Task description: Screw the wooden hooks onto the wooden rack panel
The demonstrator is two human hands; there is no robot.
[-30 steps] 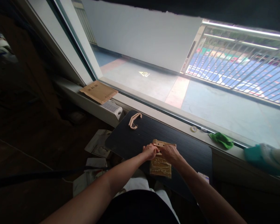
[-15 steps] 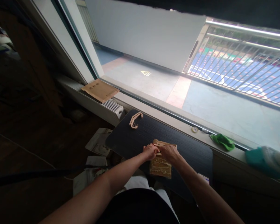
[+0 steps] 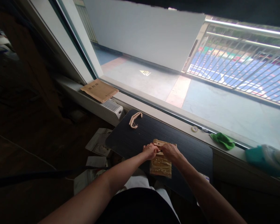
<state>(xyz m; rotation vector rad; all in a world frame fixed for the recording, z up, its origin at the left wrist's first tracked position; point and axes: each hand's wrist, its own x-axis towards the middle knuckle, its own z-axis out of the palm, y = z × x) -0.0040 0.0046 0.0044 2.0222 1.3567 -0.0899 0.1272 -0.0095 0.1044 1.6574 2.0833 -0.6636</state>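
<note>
Dark desk [image 3: 184, 137], rounded corners, far edge along the pale windowsill [image 3: 151, 109]. White radiator [image 3: 91, 104] off the desk's far left corner, brown envelope [image 3: 100, 90] flat on top of it. Teal container [image 3: 259, 157] past the desk's far right corner, by the sill. Green cloth [image 3: 222, 140] crumpled on the sill near that same corner.

Yellowish block [image 3: 160, 168], rough, streaky top, at the desk's near edge, around mid-length. Wooden piece [image 3: 159, 142], light, dark holes in it, just beyond the block, toward the desk middle; both hands on it.

Left hand [image 3: 150, 151]: fingers curled in, holding the wooden piece at its left end. Right hand [image 3: 170, 151]: over the right part of the wooden piece, fingers bent down, tips close to the left hand; can't tell if they pinch anything else, too small and partly hidden.

C-shaped wooden part [image 3: 132, 119] lies apart, near the desk's far left corner. Phone-like item [image 3: 204, 177] near the desk's right edge, partly behind the right forearm. Small tape roll [image 3: 194, 128] on the sill, left of the cloth.
</note>
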